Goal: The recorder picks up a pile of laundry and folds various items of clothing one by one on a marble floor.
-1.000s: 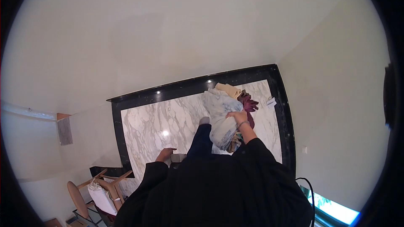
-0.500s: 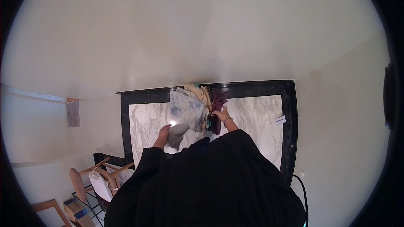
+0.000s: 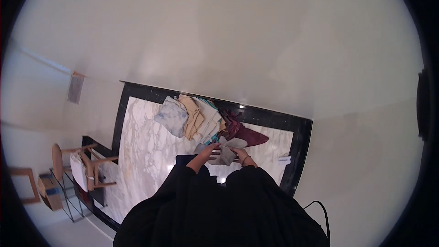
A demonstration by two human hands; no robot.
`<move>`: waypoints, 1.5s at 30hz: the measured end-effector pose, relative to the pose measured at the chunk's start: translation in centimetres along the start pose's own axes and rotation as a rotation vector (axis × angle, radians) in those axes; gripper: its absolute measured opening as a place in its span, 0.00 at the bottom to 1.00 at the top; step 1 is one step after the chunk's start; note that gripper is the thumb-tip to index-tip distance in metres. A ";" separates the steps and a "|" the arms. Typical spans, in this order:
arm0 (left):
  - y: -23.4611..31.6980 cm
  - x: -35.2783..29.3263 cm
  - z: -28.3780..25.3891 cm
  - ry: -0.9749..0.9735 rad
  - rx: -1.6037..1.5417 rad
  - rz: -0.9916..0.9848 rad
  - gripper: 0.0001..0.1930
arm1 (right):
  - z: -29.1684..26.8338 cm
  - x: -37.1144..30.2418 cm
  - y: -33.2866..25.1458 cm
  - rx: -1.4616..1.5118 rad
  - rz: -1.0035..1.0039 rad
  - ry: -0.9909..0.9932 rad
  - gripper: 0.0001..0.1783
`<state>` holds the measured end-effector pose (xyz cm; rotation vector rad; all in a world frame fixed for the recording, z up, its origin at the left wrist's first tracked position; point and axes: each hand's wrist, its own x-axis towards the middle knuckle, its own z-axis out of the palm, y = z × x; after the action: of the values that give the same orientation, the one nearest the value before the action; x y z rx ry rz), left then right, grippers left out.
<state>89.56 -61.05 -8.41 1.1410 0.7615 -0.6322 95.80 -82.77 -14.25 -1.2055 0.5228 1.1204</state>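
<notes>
Close to my body, a grey cloth (image 3: 225, 154) is bunched between my two hands. My left hand (image 3: 210, 151) grips its left side, fingers curved against the fabric. On the opposite side my right hand (image 3: 241, 155), with a band at the wrist, grips it too. Just beyond lies a spread of fabrics: a maroon cloth (image 3: 249, 136), a white cloth with teal edges (image 3: 209, 121), a tan cloth (image 3: 192, 116) and a pale blue mottled cloth (image 3: 172, 116) farthest left. Whether these are garments I cannot tell.
White marble (image 3: 141, 142) with a black border (image 3: 299, 148) lies under the fabrics, against a plain wall (image 3: 238, 41). A small white object (image 3: 284, 160) rests near the right border. Wooden chairs (image 3: 93, 167) and a cardboard box (image 3: 49, 192) stand at the left; a black cable (image 3: 325, 215) hangs right.
My left hand has brought the grey cloth rightward to my right hand, which has let go of the maroon cloth. The fabrics now lie more spread out, and the view has turned.
</notes>
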 end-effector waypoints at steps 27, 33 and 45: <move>-30.5 40.1 -12.8 1.035 1.430 0.254 0.48 | -29.2 48.1 19.6 -1.501 -0.513 0.117 0.50; -24.2 44.0 -19.9 0.946 1.370 0.483 0.16 | -30.9 48.9 19.7 -1.305 -0.521 0.191 0.39; -10.4 33.3 -19.3 0.628 0.487 1.213 0.17 | 0.4 43.1 11.6 -0.911 -1.205 -0.080 0.58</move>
<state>97.38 -47.83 -45.18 2.0017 0.2832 0.6337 103.01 -65.92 -54.93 -1.8191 -0.8346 0.2813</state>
